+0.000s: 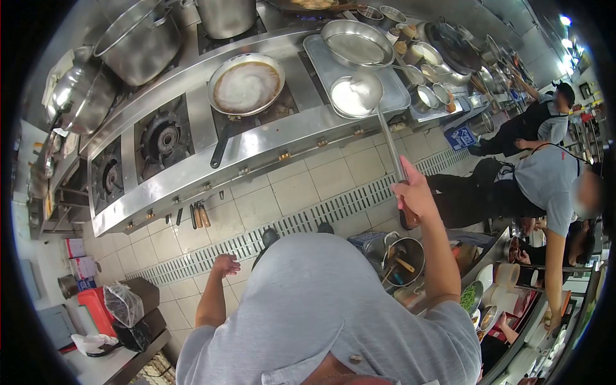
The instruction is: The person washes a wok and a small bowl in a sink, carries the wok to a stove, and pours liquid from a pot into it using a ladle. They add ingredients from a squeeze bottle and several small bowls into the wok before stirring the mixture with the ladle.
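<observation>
My right hand [416, 191] is closed round the handle of a long ladle [366, 93]. The ladle's bowl is over a metal bowl of white contents [347, 101], which stands on a metal tray [396, 92]. My left hand [226, 265] hangs low beside my body with nothing in it, fingers loosely apart. On the stove [199, 136], a frying pan [247, 85] holds brown liquid with white foam, its black handle toward me. A wide metal pan [357, 42] sits at the back of the tray.
Large pots [138, 42] stand at the back left, near an unused burner [168, 133]. Bowls and containers crowd the right counter. Several people [552, 176] are at the right. A bucket with utensils [405, 260] is beside my right side.
</observation>
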Demonstrator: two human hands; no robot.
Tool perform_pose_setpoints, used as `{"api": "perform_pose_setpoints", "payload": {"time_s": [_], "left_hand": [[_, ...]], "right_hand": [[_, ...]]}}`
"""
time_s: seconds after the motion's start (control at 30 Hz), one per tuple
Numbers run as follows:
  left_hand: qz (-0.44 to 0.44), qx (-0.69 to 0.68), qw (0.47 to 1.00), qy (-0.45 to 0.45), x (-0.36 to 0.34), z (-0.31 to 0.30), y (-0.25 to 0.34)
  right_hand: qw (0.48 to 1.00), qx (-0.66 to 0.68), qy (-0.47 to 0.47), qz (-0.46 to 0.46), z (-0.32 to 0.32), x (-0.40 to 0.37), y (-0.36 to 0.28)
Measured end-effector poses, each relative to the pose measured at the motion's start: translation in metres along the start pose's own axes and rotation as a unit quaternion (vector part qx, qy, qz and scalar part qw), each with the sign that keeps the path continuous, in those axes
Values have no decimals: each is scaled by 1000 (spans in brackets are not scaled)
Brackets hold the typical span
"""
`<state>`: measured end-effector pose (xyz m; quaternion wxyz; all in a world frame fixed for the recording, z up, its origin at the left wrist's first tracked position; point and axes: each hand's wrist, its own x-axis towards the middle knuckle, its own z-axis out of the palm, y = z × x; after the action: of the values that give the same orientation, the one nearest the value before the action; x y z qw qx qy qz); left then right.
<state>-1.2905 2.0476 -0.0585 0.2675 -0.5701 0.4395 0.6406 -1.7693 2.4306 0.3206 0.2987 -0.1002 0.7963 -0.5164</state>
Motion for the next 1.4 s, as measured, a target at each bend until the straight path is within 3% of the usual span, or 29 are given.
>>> {"api": "perform_pose_setpoints", "payload": {"time_s": [0.13,0.37,0.57,0.73,0.87,1.07,1.23,1.4], "left_hand": [[-11,-5,1000,2,-1,1,-1],[5,-3,1000,1,-3,3,-3],[4,-18,1000,3,-3,3,-9],[4,-15,1000,3,-7,1,-11],[4,-14,1000,10,-16,0,-8],[-5,-24,999,22,-13,-7,-11],[-8,-31,999,20,-15,-6,-12],[1,-27,1000,12,-19,6,-11]], "right_hand": [[984,163,-37,60,-6,-2,-12],[907,398,-74,114,-19,-4,-12],[943,316,-58,84,-11,-17,-23],[995,102,-9,11,-4,-18,-23],[999,5,26,-46,-6,-16,-9],[990,-115,67,-49,-3,-12,-5],[999,40,-17,3,-7,-5,1],[966,237,-49,90,-14,-8,-8]]}}
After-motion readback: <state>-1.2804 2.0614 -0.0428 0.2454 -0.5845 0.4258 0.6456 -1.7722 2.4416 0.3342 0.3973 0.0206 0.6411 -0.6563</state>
